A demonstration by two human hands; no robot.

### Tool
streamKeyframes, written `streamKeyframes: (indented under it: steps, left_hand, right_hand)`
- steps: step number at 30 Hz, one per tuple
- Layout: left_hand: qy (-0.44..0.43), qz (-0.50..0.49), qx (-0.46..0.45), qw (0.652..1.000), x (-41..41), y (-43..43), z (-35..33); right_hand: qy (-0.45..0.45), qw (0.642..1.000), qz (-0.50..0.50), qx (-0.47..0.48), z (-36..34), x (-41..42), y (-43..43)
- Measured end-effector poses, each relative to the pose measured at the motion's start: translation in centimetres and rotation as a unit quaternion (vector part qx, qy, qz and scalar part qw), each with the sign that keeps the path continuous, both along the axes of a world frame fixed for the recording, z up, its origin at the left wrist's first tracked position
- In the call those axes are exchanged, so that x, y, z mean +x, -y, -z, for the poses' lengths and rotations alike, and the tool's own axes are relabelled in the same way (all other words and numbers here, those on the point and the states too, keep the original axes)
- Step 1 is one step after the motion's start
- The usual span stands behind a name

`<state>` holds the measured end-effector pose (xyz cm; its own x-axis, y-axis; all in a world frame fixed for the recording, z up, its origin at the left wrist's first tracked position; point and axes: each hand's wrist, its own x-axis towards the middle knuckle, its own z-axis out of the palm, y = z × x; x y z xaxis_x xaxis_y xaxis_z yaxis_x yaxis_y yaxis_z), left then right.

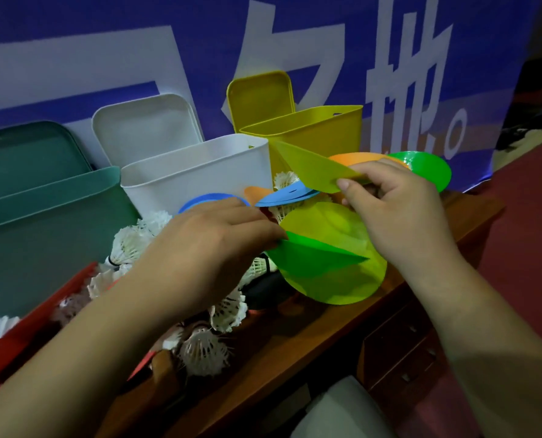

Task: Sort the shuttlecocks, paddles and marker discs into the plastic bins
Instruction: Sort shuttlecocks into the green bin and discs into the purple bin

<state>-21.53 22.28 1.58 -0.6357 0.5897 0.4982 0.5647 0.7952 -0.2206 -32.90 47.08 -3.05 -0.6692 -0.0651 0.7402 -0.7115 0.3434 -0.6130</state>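
Left hand (213,245) pinches the rim of a green disc (314,252), held just over a lime disc (336,222) on the table (295,346). Right hand (399,213) pinches a yellow disc (310,169) between thumb and fingers, raised before the yellow bin (326,131). Three bins stand in a row: teal bin (42,222), white bin (200,172), then yellow. Between the hands lie two blue discs (211,197) and two orange discs (358,158); another green one (431,169) shows behind the right hand. Shuttlecocks (203,349), too heaped to count, lie under the left forearm.
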Motion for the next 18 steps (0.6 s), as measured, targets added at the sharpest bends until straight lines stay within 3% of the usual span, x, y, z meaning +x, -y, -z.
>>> streamKeyframes:
  steps: [18]
  left_hand:
    - [-0.152,-0.098,0.116,0.977,0.8,7.4,-4.0]
  right_hand:
    - [-0.04,0.998,-0.046,-0.004,-1.7,-2.0,6.4]
